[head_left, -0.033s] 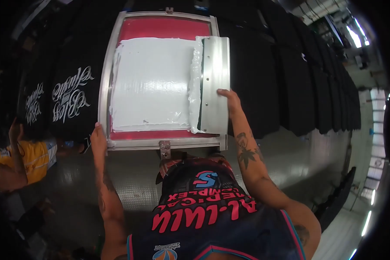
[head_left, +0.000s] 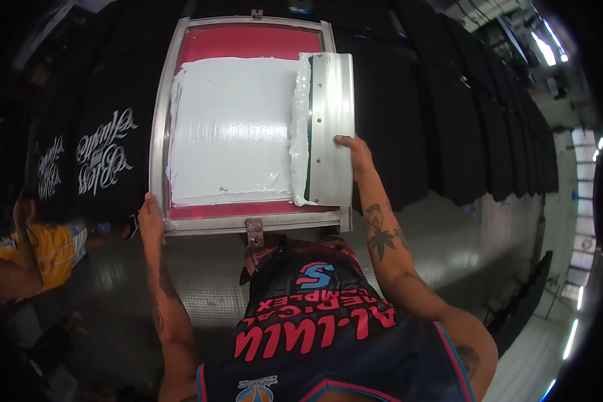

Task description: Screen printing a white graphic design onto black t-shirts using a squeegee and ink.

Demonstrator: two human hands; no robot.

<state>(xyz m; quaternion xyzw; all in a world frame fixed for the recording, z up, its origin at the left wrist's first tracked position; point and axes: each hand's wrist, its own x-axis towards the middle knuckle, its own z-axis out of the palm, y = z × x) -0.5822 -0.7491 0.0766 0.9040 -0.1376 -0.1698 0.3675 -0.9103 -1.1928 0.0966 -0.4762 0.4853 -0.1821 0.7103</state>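
Note:
In front of me lies a screen printing frame (head_left: pixel 159 127) with metal rails and a pink-red screen (head_left: pixel 251 43). White ink (head_left: pixel 231 127) coats most of the screen. My left hand (head_left: pixel 151 218) is closed on the frame's near left corner, thumb on top. Along the right side of the screen sits a wide metal squeegee (head_left: pixel 335 94), its blade edge against a thick ridge of white ink. My right hand (head_left: pixel 358 157) grips the squeegee's right edge, thumb on top and the other fingers hidden beneath. A metal bracket (head_left: pixel 255 232) sticks out from the near rail.
Black fabric pieces (head_left: pixel 449 127) lie in a long row to the right. At the left, black fabric (head_left: pixel 105 144) carries white lettering. A person in a yellow top (head_left: pixel 43 251) is at the lower left, one hand raised to the fabric's edge. Grey floor (head_left: pixel 449 224) runs along the near side.
Everything on the left, the frame included, appears slightly farther left in the picture. Both hands keep their grips, and the squeegee stays at the right side of the screen.

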